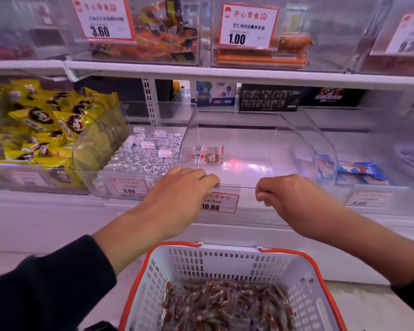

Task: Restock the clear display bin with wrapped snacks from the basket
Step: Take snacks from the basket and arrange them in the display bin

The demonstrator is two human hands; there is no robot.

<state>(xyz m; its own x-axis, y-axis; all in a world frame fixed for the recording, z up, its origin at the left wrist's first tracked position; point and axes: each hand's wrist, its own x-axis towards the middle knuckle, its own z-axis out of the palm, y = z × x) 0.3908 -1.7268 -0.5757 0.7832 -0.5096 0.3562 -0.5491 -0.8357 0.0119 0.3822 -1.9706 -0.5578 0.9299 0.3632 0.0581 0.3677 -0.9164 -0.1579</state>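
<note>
The clear display bin [249,180] sits on the middle shelf and holds a single wrapped snack [212,155] at its back left. My left hand [177,189] lies on the bin's front rim, its fingertips bent over the edge. My right hand [285,194] hovers just in front of the bin's front wall with its fingers curled; nothing shows inside them. Below, the white basket [225,261] with orange rim holds a pile of brown and red wrapped snacks [227,304].
A bin of silver-wrapped sweets [141,156] stands directly left of the clear bin, and yellow packets [41,123] fill the bin beyond it. Blue packets [359,170] lie in the bin on the right. A price tag reading 10.80 [219,202] hangs on the shelf edge.
</note>
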